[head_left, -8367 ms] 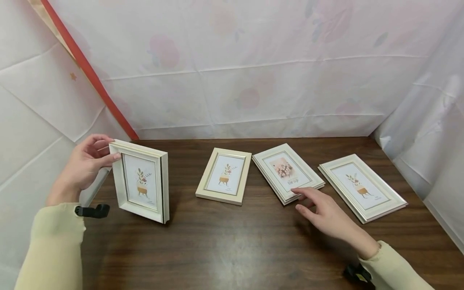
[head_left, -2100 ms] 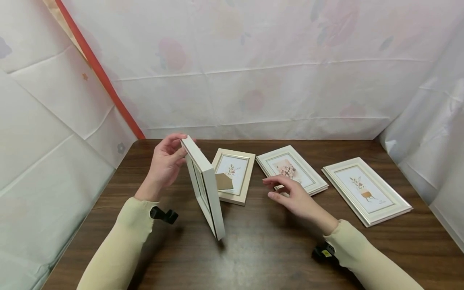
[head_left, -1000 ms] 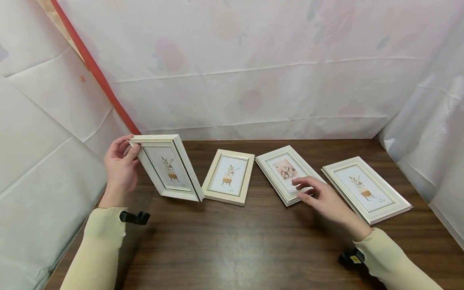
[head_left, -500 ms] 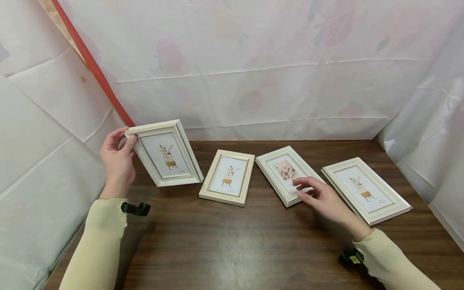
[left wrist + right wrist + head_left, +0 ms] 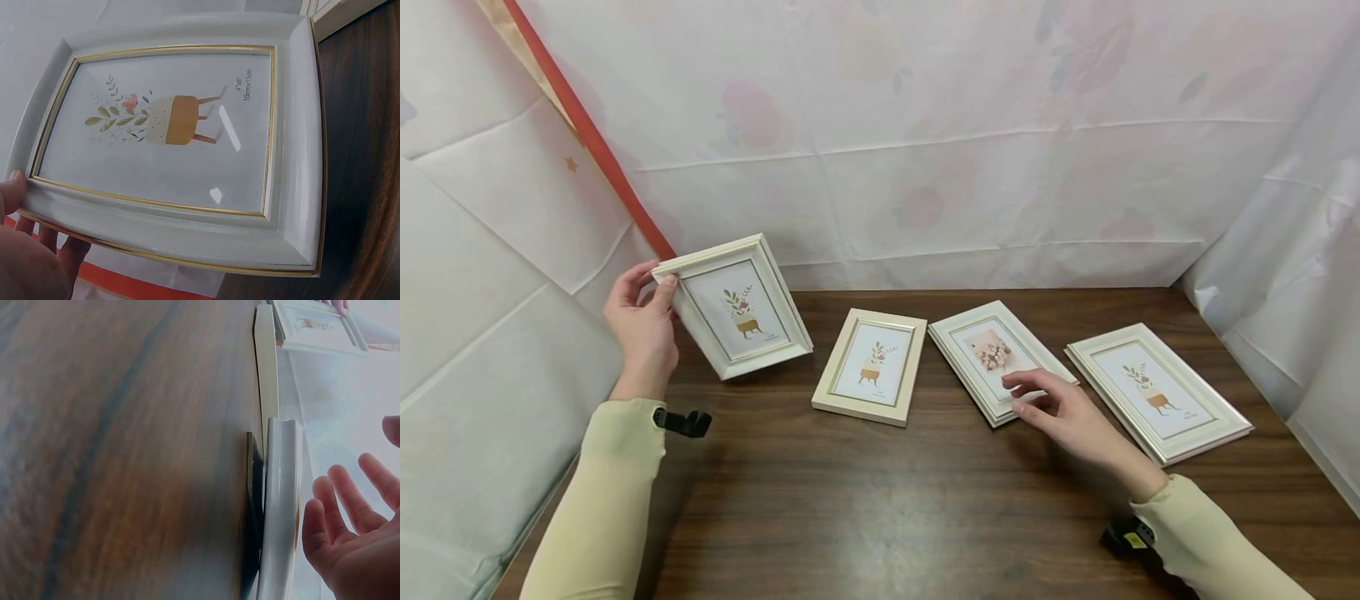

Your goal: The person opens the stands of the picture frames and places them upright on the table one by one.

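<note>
At the table's left, my left hand (image 5: 643, 325) grips a white picture frame (image 5: 767, 354) by its upper left corner, thumb on the front and fingers behind. The frame leans back, its potted-plant print facing me; whether its lower edge touches the table I cannot tell. A gold inner line on the frame (image 5: 294, 156) shows in the left wrist view. My right hand (image 5: 1071, 417) hovers with loosely bent fingers over the near end of a white picture frame (image 5: 951, 367) with a pink flower print. In the right wrist view the right hand (image 5: 356, 544) holds nothing, apart from the frame's edge (image 5: 281, 512).
A cream picture frame (image 5: 861, 411) lies flat between the hands. Another white picture frame (image 5: 1195, 444) lies at the right. All are on a dark wooden table (image 5: 865, 500). Pale patterned cloth (image 5: 925, 167) hangs behind, with a red strip (image 5: 587, 133) at left.
My left hand has brought its frame from a side-on stance before the cream frame back to the left, then tilted it backward, face toward me. My right hand has shifted right since two seconds ago.
</note>
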The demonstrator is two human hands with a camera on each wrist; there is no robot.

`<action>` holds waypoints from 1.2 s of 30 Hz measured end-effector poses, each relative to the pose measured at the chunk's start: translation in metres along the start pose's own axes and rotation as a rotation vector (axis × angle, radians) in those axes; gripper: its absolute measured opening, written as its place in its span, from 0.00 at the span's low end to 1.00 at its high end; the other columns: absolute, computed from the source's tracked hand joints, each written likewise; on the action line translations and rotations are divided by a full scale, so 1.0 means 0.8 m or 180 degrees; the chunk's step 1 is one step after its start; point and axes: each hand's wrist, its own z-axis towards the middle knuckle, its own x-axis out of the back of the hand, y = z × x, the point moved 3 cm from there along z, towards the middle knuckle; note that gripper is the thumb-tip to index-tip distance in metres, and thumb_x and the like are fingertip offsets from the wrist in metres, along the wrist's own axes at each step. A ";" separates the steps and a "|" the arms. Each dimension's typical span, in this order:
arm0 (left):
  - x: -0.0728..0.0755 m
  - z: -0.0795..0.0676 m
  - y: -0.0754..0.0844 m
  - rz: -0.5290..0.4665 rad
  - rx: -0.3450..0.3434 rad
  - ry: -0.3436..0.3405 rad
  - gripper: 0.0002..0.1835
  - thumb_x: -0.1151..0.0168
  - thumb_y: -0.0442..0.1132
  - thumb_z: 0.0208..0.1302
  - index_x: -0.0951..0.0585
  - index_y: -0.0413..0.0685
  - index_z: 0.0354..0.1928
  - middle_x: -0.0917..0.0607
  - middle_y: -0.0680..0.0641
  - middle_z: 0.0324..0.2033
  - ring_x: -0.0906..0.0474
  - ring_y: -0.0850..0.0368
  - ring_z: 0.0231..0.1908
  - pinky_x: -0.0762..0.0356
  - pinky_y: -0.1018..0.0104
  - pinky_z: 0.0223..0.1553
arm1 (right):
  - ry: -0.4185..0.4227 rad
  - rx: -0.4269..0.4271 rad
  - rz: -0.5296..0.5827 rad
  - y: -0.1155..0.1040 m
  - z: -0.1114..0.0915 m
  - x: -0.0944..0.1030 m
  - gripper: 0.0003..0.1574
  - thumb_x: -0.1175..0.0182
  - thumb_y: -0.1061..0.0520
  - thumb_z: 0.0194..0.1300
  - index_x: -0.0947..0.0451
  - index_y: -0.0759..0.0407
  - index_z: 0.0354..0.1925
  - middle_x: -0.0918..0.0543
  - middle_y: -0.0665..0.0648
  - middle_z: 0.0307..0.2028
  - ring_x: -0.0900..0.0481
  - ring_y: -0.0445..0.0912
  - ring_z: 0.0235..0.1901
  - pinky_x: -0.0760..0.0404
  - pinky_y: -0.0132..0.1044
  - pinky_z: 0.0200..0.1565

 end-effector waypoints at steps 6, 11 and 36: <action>0.004 0.009 -0.009 0.0143 0.0075 0.0093 0.20 0.27 0.29 0.56 0.17 0.43 0.52 0.19 0.47 0.50 0.20 0.57 0.39 0.25 0.73 0.27 | -0.0147 -0.0007 0.0000 -0.006 -0.002 -0.007 0.20 0.37 0.68 0.66 0.24 0.68 0.56 0.17 0.61 0.49 0.17 0.52 0.45 0.19 0.38 0.47; 0.006 0.012 -0.014 0.0265 0.0139 0.0100 0.20 0.27 0.31 0.57 0.16 0.46 0.52 0.20 0.48 0.51 0.21 0.57 0.41 0.24 0.73 0.29 | -0.0231 0.0072 -0.0112 -0.015 -0.007 -0.013 0.21 0.35 0.67 0.65 0.23 0.64 0.56 0.17 0.56 0.47 0.17 0.50 0.44 0.17 0.43 0.44; 0.011 0.015 -0.011 0.0652 -0.0287 0.0137 0.21 0.32 0.30 0.63 0.20 0.47 0.57 0.21 0.48 0.54 0.28 0.56 0.56 0.35 0.70 0.57 | -0.0343 0.0271 0.0090 -0.040 -0.017 -0.026 0.24 0.35 0.71 0.63 0.23 0.57 0.56 0.18 0.60 0.46 0.19 0.52 0.43 0.18 0.41 0.43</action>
